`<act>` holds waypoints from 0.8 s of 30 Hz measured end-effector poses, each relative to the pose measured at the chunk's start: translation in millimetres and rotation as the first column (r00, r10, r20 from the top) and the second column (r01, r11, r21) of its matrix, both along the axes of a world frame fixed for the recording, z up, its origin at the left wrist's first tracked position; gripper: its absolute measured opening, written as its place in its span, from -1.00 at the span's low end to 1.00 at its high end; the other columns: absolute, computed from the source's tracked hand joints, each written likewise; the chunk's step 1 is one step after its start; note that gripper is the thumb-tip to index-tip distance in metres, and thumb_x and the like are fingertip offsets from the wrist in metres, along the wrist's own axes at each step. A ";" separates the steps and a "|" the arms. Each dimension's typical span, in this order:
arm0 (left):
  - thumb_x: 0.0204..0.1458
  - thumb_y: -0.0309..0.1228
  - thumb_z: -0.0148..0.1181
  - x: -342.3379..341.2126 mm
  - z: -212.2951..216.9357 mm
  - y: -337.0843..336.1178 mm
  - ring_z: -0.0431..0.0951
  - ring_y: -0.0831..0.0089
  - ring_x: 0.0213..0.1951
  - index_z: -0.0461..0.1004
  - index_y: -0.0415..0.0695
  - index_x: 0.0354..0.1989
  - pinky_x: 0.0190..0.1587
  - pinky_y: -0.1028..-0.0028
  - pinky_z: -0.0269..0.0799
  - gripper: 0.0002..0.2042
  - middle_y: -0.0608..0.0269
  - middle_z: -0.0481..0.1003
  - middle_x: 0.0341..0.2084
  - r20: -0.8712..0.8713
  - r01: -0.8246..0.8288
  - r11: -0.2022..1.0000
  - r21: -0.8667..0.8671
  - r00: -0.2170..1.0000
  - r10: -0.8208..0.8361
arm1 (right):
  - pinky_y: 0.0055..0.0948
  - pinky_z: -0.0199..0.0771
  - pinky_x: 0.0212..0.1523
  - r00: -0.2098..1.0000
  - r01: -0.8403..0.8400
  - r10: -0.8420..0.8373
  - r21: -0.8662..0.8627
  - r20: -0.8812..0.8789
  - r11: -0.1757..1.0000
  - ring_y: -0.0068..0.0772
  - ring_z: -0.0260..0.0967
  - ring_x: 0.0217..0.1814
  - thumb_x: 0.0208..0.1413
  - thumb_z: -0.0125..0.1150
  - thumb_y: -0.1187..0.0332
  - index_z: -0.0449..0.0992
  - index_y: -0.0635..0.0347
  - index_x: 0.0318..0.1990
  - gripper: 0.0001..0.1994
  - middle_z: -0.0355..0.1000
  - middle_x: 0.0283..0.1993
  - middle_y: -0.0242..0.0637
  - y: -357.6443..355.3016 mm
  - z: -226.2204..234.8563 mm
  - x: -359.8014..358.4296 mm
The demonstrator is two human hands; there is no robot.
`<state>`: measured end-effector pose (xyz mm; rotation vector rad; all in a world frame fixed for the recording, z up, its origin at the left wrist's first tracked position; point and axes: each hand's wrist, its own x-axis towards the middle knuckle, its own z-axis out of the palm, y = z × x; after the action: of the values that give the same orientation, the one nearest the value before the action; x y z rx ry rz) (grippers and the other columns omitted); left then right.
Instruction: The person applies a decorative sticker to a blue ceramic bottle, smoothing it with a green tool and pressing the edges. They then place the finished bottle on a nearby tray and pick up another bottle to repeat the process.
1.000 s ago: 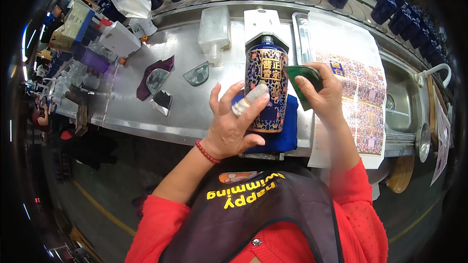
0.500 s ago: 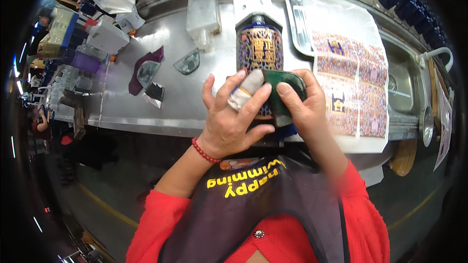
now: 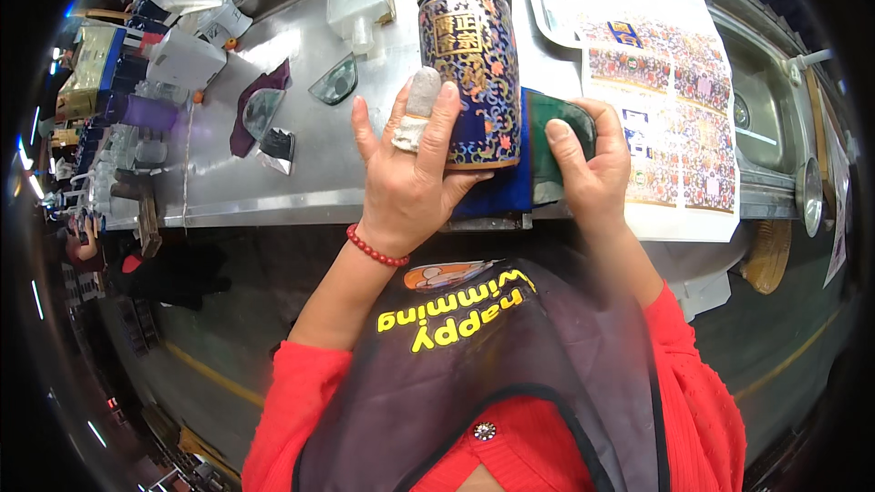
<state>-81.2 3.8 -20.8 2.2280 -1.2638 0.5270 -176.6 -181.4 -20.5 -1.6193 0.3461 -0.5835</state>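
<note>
Bottle: dark blue with a floral wrap [image 3: 492, 82], lying mid-desk [image 3: 305, 132], base toward the near edge by the blue cloth [image 3: 510, 191].
Left hand: [image 3: 406, 184] fingers spread, index and thumb against the bottle's left/near end, one finger wrapped.
Right hand: [image 3: 594, 159] pinching the green scraper [image 3: 550, 146] just right of the bottle; can't tell if they touch.
What could go wrong: imo the bottle rolls if that light left-hand steadying slips, or a tilted scraper edge nicks or creases the wrap.
Writing: gold framed characters on the bottle, patterned panels with blue blocks on the printed sheet [image 3: 697, 132] to the right, yellow upside-down lettering on the apron [image 3: 547, 328].
</note>
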 end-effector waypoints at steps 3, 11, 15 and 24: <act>0.05 0.00 0.35 -0.8 -12.1 3.3 0.37 -0.10 0.30 0.18 -0.25 0.44 0.43 -0.25 -0.33 -0.13 -0.06 0.44 0.21 -0.050 0.022 0.998 -0.060 0.998 -0.025 | -0.55 0.43 -0.06 0.981 -0.161 0.180 -0.209 0.075 0.965 -0.60 0.38 -0.12 0.29 0.30 0.33 0.44 0.29 0.05 -0.70 0.49 -0.15 -0.35 0.0 -0.5 -3.1; 0.13 0.09 0.23 -1.8 -18.9 10.3 0.23 -0.11 0.38 0.06 -0.31 0.47 0.40 -0.33 -0.36 -0.10 -0.16 0.34 0.28 -0.172 -0.021 0.999 -0.040 0.985 0.014 | -0.46 0.52 -0.14 0.987 -0.120 0.141 -0.218 0.083 0.969 -0.48 0.52 -0.20 0.21 0.33 0.39 0.50 0.26 -0.01 -0.75 0.57 -0.25 -0.21 -0.1 -7.3 -3.5; -0.05 0.00 0.44 -10.8 -7.2 5.6 0.17 -0.13 0.39 0.07 -0.27 0.47 0.35 -0.39 -0.36 -0.01 -0.15 0.30 0.30 -0.113 -0.089 0.996 0.011 0.990 0.089 | -0.45 0.54 -0.16 0.996 0.087 -0.089 -0.049 -0.027 0.995 -0.53 0.51 -0.21 0.23 0.34 0.35 0.49 0.25 0.00 -0.73 0.57 -0.23 -0.24 -2.5 -9.4 -3.2; 0.10 0.12 0.25 -4.0 -21.8 5.1 0.29 -0.11 0.32 0.04 -0.34 0.47 0.34 -0.39 -0.34 -0.05 -0.18 0.33 0.27 -0.178 -0.095 0.995 -0.023 0.980 0.089 | -0.53 0.52 -0.15 0.990 -0.081 0.071 0.078 0.122 0.994 -0.60 0.48 -0.21 0.23 0.33 0.39 0.50 0.25 -0.03 -0.77 0.58 -0.21 -0.31 -4.4 -9.8 -4.4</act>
<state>-85.2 8.9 -42.6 2.2601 -1.0597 0.3702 -181.0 -185.8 -30.2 -1.5042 0.2170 -0.5969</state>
